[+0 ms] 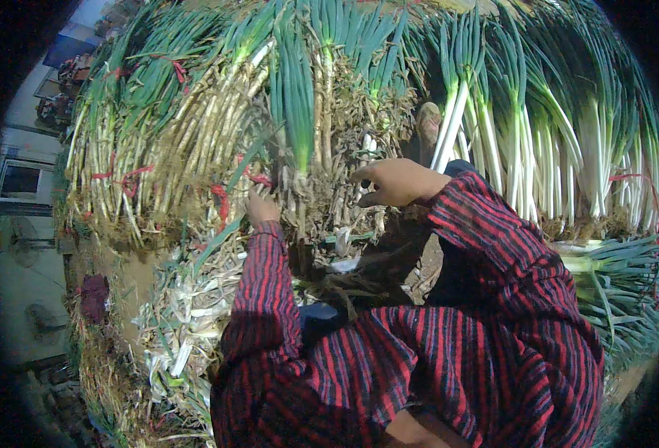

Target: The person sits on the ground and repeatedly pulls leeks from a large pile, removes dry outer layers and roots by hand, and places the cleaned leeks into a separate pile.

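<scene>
Long green onions lie before me. My left hand (263,208) is low beside the roots of an upright green onion (295,112), whose root end is blurred. Whether its fingers grip anything is hard to see. Next to it are a red tie (220,201) and a loose green leaf (217,243). My right hand (402,182) hovers over dry peelings (343,196), thumb and fingers apart, with nothing visible between them. To its right stands a row of white-stemmed green onions (522,162). Soil-brown, unpeeled green onions (200,129) fill the left side, some with red ties.
Pale stripped leaves (189,319) are heaped by my left sleeve. More green onions (620,291) lie crosswise at the right. A dark purple cloth (94,298) rests on the ground at the left. A brown shoe-like shape (428,126) pokes out beyond my right hand.
</scene>
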Motion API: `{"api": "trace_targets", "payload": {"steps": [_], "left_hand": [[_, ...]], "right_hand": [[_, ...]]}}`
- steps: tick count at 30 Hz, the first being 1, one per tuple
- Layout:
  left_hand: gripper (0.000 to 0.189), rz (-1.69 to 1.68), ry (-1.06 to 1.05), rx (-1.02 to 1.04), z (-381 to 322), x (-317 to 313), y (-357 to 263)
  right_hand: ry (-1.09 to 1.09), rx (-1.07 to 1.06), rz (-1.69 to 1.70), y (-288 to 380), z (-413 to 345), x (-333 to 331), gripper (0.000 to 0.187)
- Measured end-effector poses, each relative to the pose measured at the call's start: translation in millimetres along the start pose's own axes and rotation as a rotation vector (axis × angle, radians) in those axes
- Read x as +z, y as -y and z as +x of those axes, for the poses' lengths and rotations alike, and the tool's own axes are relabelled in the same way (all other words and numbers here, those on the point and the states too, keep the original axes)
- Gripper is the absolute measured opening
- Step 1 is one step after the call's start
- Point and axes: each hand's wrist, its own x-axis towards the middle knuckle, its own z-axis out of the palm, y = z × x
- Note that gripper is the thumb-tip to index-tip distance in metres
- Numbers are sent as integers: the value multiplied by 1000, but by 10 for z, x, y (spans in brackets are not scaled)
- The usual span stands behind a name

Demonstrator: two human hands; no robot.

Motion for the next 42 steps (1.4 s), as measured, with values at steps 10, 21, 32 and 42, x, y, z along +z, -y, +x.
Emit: {"api": "trace_targets", "payload": {"steps": [10,21,32,42], "left_hand": [[39,-98,586,-223,-530,1095,121],[30,-836,305,-5,-1075,-160,-519],[64,-1122,463,-46,-1189,-1147,-1199],[21,-1055,404,318,-937,-1207,-1419]], "right_hand": [[10,-70,-24,75,-114,-57,54],[-633,142,160,61,239,-98,64],[-612,-71,1241,288,372,-79,34],[-757,38,1383,117,360,81,37]]}}
